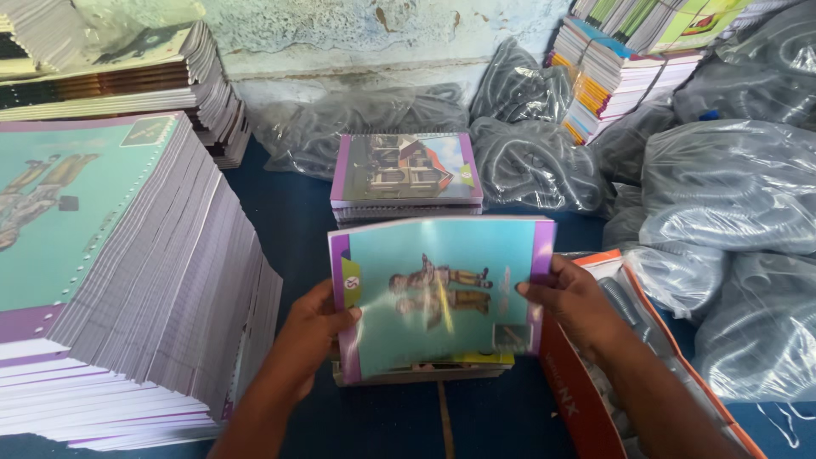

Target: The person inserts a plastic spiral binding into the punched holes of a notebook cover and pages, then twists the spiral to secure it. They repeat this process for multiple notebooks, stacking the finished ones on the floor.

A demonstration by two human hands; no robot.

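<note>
Hands held a teal notebook cover (438, 293) with a purple border, one at each side edge. The left hand (310, 327) gripped the cover's left edge, its thumb curled over the purple strip and its fingers hidden behind. The right hand (571, 299) pinched the right edge, with fingertips (529, 291) lying on the picture face. The cover stood tilted up toward the camera and bowed slightly, and its lower edge met a low pile of notebooks (425, 370) directly under the fingers.

Beyond the fingertips, further from the person, sat a short stack of spiral notebooks (406, 174) with a house picture on top. A strip of bare blue table (293, 221) separated it from the held cover. That blue strip ran on past the left hand, forming the only open lane.

Just outside the left hand rose a tall slanted stack of punched sheets (127, 280), its stepped edges close to the wrist. Just outside the right hand lay an orange cardboard box (586, 408), open at the top, touching the forearm. It held pale items too blurred to identify.

Further right of the right fingers, clear plastic bags (731, 204) held grey coiled binding spirals. More bags (527, 153) and another stack of books (612, 76) lined the wall (357, 34) at the back.
</note>
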